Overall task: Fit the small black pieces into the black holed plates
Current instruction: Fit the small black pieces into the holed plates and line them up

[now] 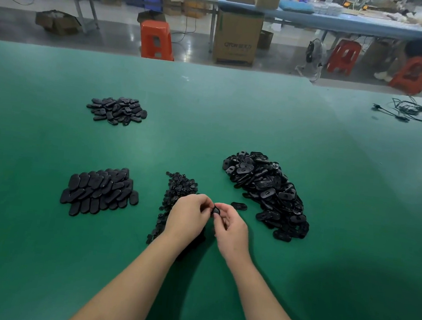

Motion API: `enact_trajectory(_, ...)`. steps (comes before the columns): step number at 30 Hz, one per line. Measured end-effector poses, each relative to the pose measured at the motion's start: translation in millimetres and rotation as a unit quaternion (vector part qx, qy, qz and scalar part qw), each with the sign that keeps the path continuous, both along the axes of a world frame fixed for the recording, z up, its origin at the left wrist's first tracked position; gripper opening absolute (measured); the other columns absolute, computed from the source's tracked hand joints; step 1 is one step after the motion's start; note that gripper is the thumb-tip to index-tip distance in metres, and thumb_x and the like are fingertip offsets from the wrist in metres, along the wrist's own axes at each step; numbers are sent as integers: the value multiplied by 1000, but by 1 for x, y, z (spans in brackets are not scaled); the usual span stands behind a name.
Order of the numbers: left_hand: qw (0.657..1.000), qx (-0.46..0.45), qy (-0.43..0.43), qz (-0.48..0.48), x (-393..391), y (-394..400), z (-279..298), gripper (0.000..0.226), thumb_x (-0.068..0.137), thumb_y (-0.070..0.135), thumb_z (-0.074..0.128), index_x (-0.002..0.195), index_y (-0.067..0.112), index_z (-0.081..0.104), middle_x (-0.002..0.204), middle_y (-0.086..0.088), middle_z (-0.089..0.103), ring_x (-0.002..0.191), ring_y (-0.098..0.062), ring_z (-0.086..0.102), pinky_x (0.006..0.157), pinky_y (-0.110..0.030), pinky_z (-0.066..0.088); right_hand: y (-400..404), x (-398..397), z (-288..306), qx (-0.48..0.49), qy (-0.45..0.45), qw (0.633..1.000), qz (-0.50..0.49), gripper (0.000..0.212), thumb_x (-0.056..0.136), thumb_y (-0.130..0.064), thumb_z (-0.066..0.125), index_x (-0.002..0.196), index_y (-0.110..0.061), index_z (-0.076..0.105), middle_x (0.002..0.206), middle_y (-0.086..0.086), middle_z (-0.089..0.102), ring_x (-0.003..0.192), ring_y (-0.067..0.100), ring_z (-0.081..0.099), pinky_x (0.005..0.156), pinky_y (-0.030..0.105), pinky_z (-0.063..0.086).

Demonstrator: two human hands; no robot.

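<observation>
Head view: both hands meet low and centre over the green table (209, 112), pinching one black plate (216, 210) between them just above the near end of the heap of small pieces (179, 189). The left hand (189, 216) has its fingers curled in toward the plate from the left, and the right hand (230, 225) grasps the plate's other side with thumb and fingertips; each grip is closed on that same plate, likely so one hand steadies it while the other presses a piece into its hole, though whether a piece is already between the fingers is hidden. Only a small dark edge of the plate shows, so its long axis and facing cannot be told. A loose plate (239, 206) lies flat just right of the hands, its long axis running left to right, hole upward, near the big pile of holed plates (266, 191). That supply sits within easy reach on the right; on the left lie a flat-laid batch (100, 191) and, farther back, a smaller heap (117, 110), probably finished work kept apart from the stock.
</observation>
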State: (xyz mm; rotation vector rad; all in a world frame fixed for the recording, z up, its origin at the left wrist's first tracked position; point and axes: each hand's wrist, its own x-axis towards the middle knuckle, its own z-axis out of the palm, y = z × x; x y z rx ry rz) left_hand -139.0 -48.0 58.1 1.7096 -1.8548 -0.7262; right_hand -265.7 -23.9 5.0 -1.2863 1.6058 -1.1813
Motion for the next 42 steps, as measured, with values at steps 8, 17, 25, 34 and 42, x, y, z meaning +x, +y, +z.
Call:
enact_trajectory(8,1000,10,-16,19,-5,-4,3,15,86,16,65,81,30,66,72,10,65,70,-13,61,66,-29,52,1,-2,1,-2,9,1000,10,28,97,-10,62,105,-37,65,91,-10,73,81,8,69,82,38,59)
enact_trajectory(17,997,71,38,11,5,-13,6,9,79,24,82,83,25,74,76,9,71,74,-9,67,67,-18,48,3,-3,8,-5,-40,999,15,28,101,-9,58,102,-36,67,93,-6,75,62,2,60,64,21,49)
enact_trajectory(25,988,101,111,23,3,-6,2,11,84,18,75,79,28,73,75,12,72,70,-2,65,63,-16,45,3,-4,7,4,-47,999,13,17,101,-12,58,104,-24,70,86,-7,73,66,3,58,67,27,47)
enact_trajectory(34,994,80,70,39,-3,-3,3,2,84,19,72,85,18,73,79,7,71,72,-9,63,64,-20,46,2,-5,4,5,-33,999,16,20,101,-11,58,104,-25,71,82,-11,71,65,2,57,68,28,49)
enact_trajectory(42,999,23,33,14,-9,-1,0,3,90,19,66,90,18,69,75,12,63,66,1,53,55,-9,38,3,-5,7,-11,-57,998,0,16,99,-9,61,102,-22,70,90,-7,75,73,0,64,73,25,49)
